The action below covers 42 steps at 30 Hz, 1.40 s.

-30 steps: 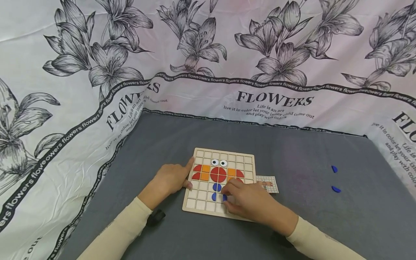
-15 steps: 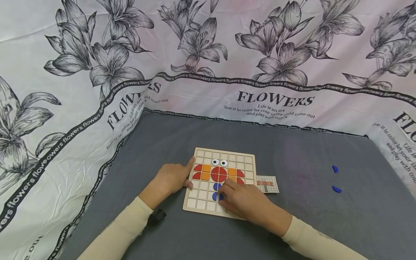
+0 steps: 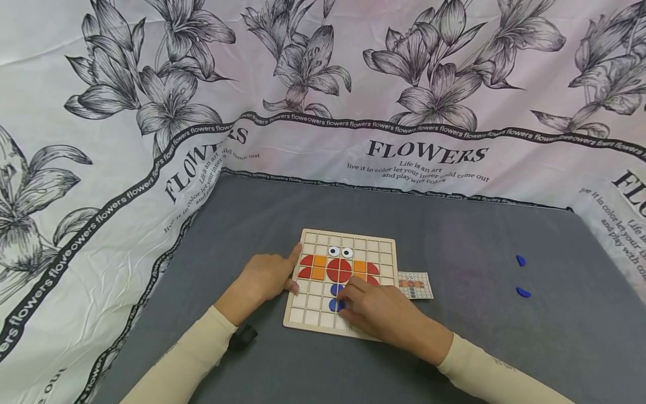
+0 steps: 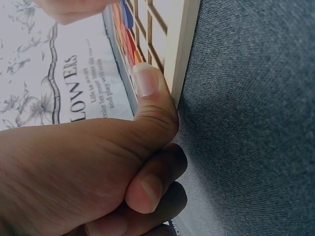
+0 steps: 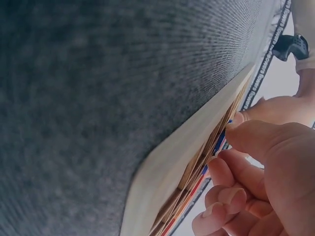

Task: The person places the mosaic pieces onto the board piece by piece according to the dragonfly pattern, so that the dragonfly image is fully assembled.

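A wooden grid board [image 3: 313, 303] lies on the grey cloth, bearing red, orange and blue pieces and two eye discs [image 3: 340, 252]. My left hand [image 3: 262, 276] braces its left edge, index finger straight along the rim. In the left wrist view, the thumb [image 4: 148, 83] presses over the board's rim while other fingers curl below. My right hand [image 3: 378, 306] is low over the board, pinching a blue half-circle piece [image 3: 341, 306] between thumb and index finger, beside another blue half circle [image 3: 332, 304]. The fingers partly cover these pieces and the red one at right.
A small printed pattern card [image 3: 416, 285] lies at the board's right edge. Two loose blue half circles, one farther back [image 3: 521, 260] and one nearer [image 3: 523, 292], lie at the right. A black object [image 3: 243, 338] is by the left wrist. Flower-printed fabric [image 3: 303, 151] surrounds the table.
My right hand has moved slightly left, bringing the blue half circle against its neighbour in the lower row, then stays there. The left hand has kept its place on the board's edge.
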### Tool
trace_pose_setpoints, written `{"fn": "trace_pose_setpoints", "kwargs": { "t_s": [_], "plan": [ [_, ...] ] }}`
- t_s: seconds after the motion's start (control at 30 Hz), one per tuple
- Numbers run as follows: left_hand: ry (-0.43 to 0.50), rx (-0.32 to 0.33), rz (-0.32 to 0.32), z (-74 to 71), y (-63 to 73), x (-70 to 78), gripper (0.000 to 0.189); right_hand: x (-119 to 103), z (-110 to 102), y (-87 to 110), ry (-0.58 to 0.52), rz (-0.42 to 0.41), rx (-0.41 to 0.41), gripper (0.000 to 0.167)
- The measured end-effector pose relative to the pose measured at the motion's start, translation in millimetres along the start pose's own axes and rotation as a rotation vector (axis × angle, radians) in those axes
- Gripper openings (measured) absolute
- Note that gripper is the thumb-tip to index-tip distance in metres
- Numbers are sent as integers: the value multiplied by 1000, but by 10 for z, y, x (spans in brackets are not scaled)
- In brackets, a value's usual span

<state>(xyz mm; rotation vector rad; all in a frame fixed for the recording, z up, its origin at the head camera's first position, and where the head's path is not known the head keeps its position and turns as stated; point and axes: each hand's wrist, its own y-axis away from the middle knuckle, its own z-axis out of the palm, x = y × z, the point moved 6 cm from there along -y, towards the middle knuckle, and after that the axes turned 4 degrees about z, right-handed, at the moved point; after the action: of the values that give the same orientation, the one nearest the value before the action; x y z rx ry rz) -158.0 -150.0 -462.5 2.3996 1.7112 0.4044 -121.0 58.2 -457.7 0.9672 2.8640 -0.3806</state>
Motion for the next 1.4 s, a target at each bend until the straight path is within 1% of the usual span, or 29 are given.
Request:
{"fn": "trace_pose_setpoints", "kwargs": {
  "t_s": [0.17,0.4,0.5,0.63,0.77,1.13,1.27,1.4],
  "plan": [
    [-3,5,8,1,4,5,98,-7,-5,8,-3,6,2,22],
    [-7,14,18,-3,0,-5,98,-2,-26,56,-37,22,19,21],
    [-6,20,26,-1,2,-4,98,-13,-35,82,-17,11,26,21],
    [-2,11,27,8,7,-2,98,-39,-49,116,20,-8,42,24],
    [-10,15,26,-1,7,-6,98,-59,-57,136,31,-16,43,27],
    [2,5,27,-21,25,-7,97,-124,-51,137,45,-62,17,26],
    [-6,2,22,-18,27,-8,97,-107,-71,128,24,-48,23,28],
    [-3,-5,18,-7,19,-5,97,-47,-119,125,-32,-6,32,30]
  ]
}}
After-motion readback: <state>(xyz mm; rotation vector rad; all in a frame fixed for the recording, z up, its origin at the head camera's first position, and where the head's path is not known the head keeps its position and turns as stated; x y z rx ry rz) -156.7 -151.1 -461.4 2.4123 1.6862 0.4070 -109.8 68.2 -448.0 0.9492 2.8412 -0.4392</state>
